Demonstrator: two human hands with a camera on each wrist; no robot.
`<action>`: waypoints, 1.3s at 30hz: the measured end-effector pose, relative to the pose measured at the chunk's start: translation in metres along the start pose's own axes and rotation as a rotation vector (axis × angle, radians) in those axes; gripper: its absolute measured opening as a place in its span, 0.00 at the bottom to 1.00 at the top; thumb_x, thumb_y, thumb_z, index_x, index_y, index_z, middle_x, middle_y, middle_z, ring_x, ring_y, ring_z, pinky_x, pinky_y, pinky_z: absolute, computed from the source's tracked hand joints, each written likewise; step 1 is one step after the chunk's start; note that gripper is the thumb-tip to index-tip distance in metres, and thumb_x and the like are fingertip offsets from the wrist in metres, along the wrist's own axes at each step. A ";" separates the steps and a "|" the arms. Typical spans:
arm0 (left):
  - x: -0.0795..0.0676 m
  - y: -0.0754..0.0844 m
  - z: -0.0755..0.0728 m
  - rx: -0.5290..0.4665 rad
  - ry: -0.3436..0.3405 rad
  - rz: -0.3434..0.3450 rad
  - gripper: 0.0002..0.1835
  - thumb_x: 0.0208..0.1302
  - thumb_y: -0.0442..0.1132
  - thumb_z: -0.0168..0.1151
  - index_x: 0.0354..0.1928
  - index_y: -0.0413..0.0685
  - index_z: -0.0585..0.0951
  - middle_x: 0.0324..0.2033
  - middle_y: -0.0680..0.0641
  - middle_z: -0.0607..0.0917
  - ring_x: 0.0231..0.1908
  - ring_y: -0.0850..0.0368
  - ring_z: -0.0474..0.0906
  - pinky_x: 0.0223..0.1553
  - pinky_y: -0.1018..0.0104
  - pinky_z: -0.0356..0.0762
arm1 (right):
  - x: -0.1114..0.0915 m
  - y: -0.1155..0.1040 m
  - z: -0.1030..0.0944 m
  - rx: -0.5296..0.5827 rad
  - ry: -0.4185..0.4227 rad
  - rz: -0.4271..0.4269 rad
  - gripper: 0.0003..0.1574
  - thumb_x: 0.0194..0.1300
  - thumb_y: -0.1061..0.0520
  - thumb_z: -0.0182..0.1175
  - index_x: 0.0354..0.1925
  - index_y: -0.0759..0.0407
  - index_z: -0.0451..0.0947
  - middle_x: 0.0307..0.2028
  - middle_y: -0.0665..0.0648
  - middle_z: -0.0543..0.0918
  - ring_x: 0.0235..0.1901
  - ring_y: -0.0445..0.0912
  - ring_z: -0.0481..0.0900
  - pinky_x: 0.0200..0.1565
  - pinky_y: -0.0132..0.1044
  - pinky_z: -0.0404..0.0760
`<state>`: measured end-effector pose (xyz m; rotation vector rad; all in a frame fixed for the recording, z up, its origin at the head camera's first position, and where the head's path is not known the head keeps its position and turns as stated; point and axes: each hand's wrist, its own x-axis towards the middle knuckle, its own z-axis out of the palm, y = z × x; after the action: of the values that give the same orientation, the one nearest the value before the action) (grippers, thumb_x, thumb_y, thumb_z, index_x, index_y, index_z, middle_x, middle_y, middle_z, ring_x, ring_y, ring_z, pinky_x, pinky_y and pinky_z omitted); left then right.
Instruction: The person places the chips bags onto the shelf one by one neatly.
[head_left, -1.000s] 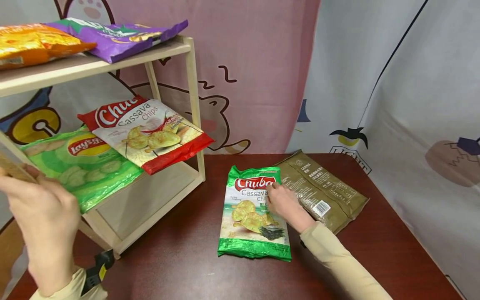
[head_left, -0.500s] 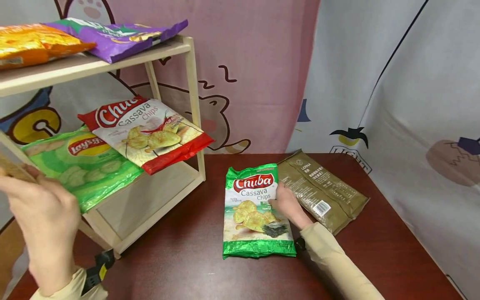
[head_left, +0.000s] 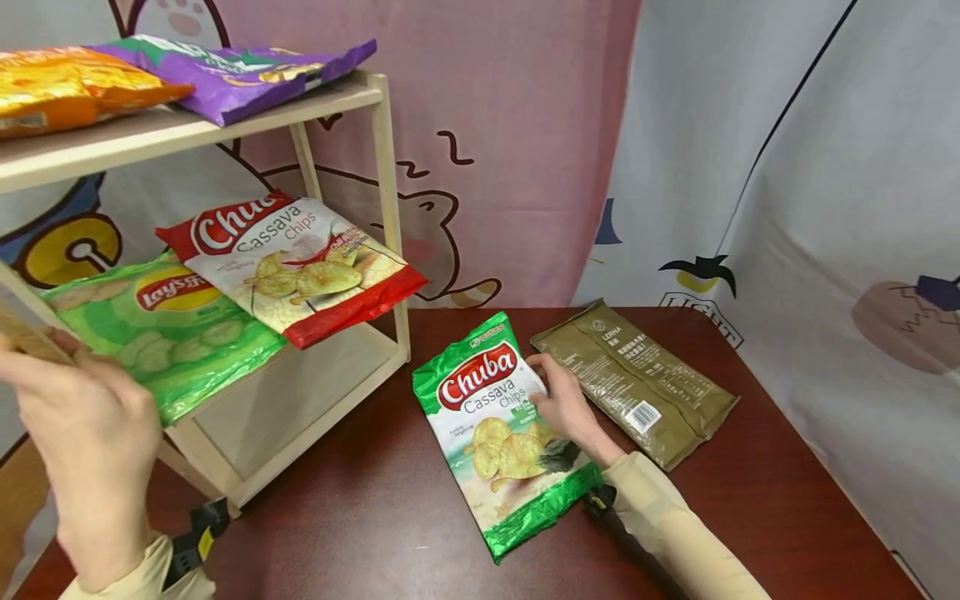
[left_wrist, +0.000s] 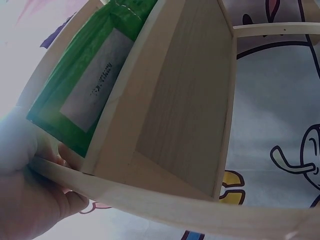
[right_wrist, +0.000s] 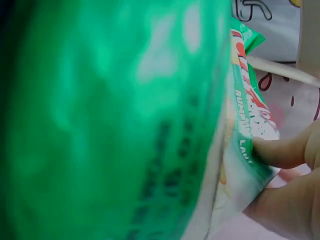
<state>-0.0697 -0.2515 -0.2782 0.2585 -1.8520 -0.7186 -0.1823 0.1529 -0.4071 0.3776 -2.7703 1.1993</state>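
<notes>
My right hand [head_left: 567, 406] pinches the right side edge of a green-and-white Chuba cassava chip bag [head_left: 495, 442], thumb on the printed front. The bag is tilted, its top leaning left over the table. In the right wrist view the green end of the chip bag [right_wrist: 125, 120] fills much of the picture, blurred and close. At the far left, my left hand [head_left: 97, 442] grips a wooden post [head_left: 30, 333] of the shelf rack. The left wrist view has fingers [left_wrist: 75, 201] curled round that post, beside a green bag [left_wrist: 95, 80] on the shelf.
On the rack's [head_left: 386, 200] lower slanted shelf lie a green Lay's bag [head_left: 180, 350] and a red-and-white Chuba bag [head_left: 300, 275] overlapping it. Orange [head_left: 75, 87] and purple [head_left: 232, 79] bags are on top. A brown package [head_left: 652, 383] lies right of my right hand on the dark table [head_left: 337, 542].
My right hand has taken hold of the green Chuba bag's edge and turned it, its top swinging left and its lower edge tilting. The left hand and the rack have stayed still.
</notes>
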 end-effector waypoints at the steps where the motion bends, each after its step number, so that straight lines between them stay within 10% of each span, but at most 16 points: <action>1: 0.000 0.000 0.000 -0.001 -0.002 0.004 0.27 0.71 0.37 0.34 0.68 0.35 0.49 0.67 0.31 0.61 0.59 0.28 0.64 0.63 0.43 0.60 | 0.000 -0.002 0.001 0.004 0.005 -0.019 0.28 0.55 0.74 0.58 0.54 0.59 0.71 0.40 0.61 0.81 0.40 0.52 0.78 0.41 0.41 0.73; 17: -0.001 0.001 0.001 0.007 -0.012 -0.003 0.27 0.70 0.36 0.34 0.68 0.34 0.49 0.67 0.30 0.60 0.59 0.31 0.64 0.63 0.44 0.59 | 0.014 -0.058 0.062 0.165 -0.096 -0.235 0.27 0.57 0.75 0.57 0.53 0.57 0.72 0.45 0.59 0.81 0.42 0.48 0.79 0.40 0.35 0.75; 39: -0.001 0.000 -0.001 0.046 -0.018 0.034 0.27 0.71 0.36 0.32 0.66 0.24 0.49 0.67 0.27 0.56 0.64 0.37 0.59 0.67 0.50 0.56 | 0.042 -0.127 0.157 0.253 -0.210 -0.272 0.28 0.60 0.75 0.50 0.57 0.61 0.71 0.50 0.60 0.79 0.45 0.46 0.77 0.42 0.26 0.73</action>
<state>-0.0684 -0.2516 -0.2787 0.2505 -1.8875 -0.6574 -0.1876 -0.0527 -0.4173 0.9202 -2.6149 1.5146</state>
